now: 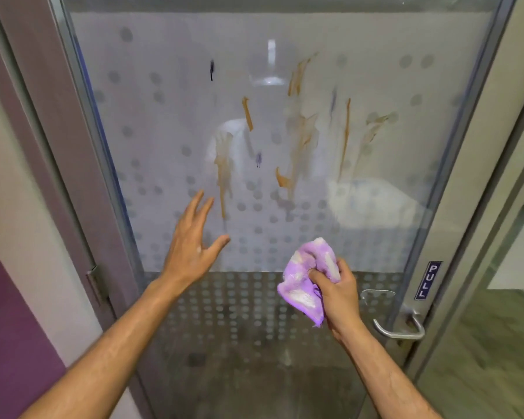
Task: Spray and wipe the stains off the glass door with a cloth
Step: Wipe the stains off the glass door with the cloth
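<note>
The frosted glass door (170, 122) with a dot pattern fills the view. Several brown streaks (297, 140) run down its middle, beside a few small dark and purple marks (211, 69). My left hand (191, 246) is raised in front of the lower left glass, fingers spread, holding nothing. My right hand (338, 293) is closed around a crumpled purple and white cloth (307, 282), held low, below the stains and just off the glass. No spray bottle is in view.
A metal lever handle (398, 328) sits at the door's lower right, under a blue PULL sign (427, 279). The grey door frame (37, 116) with a hinge (96, 282) stands on the left. A second glass panel (496, 328) is at the right.
</note>
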The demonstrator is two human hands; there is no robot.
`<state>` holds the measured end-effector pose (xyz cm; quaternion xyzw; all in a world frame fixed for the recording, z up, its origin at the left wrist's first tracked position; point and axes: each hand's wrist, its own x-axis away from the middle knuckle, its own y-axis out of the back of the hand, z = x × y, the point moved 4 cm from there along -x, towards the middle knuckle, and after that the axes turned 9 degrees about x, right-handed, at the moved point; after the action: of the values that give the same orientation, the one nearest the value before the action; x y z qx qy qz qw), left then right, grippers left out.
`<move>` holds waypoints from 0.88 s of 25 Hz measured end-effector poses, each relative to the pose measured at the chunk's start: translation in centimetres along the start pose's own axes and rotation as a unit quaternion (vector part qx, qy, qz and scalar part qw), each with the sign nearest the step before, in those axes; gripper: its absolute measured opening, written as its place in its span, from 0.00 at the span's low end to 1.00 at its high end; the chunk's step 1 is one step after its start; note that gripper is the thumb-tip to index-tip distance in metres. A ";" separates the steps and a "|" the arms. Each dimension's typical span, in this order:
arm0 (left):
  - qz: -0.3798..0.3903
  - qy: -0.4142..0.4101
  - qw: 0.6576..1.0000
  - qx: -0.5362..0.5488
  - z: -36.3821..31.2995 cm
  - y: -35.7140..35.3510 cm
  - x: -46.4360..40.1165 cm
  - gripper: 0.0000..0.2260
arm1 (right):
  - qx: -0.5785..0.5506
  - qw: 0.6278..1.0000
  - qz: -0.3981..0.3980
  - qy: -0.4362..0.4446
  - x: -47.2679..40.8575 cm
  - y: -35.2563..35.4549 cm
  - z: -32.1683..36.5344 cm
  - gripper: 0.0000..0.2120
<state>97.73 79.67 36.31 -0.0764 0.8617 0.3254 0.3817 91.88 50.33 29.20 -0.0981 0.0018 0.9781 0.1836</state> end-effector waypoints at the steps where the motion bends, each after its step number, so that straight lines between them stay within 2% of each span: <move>1: -0.006 -0.011 0.999 -0.030 0.8 1.0 -1.2 0.38 | 0.021 1.000 0.003 0.011 -0.3 -0.3 0.3 0.10; 5: -0.034 -0.039 0.984 -0.170 3.3 4.7 -6.3 0.39 | 0.084 0.996 -0.029 0.026 -1.6 -1.6 0.8 0.10; 8: -0.049 -0.057 0.971 -0.228 4.6 6.1 -8.9 0.40 | 0.106 0.992 -0.070 0.023 -1.9 -3.0 0.7 0.13; 10: -0.054 -0.066 0.965 -0.248 5.5 6.4 -9.9 0.40 | 0.131 0.986 -0.101 0.010 -2.0 -4.3 0.4 0.18; 15: -0.071 -0.101 0.958 -0.259 6.9 5.6 -10.9 0.41 | 0.185 0.964 -0.190 0.010 -1.3 -7.2 0.8 0.09; 19: -0.091 -0.109 0.945 -0.293 7.6 5.0 -11.1 0.41 | 0.206 0.945 -0.253 0.002 -1.5 -8.7 1.1 0.10; 22: -0.099 -0.118 0.945 -0.288 7.7 4.9 -11.2 0.41 | 0.182 0.923 -0.339 0.025 -2.7 -9.4 1.0 0.13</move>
<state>108.31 86.97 42.86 -0.2288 0.6682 0.5269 0.4729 97.54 58.20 31.00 -0.0821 0.1511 0.8374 0.5188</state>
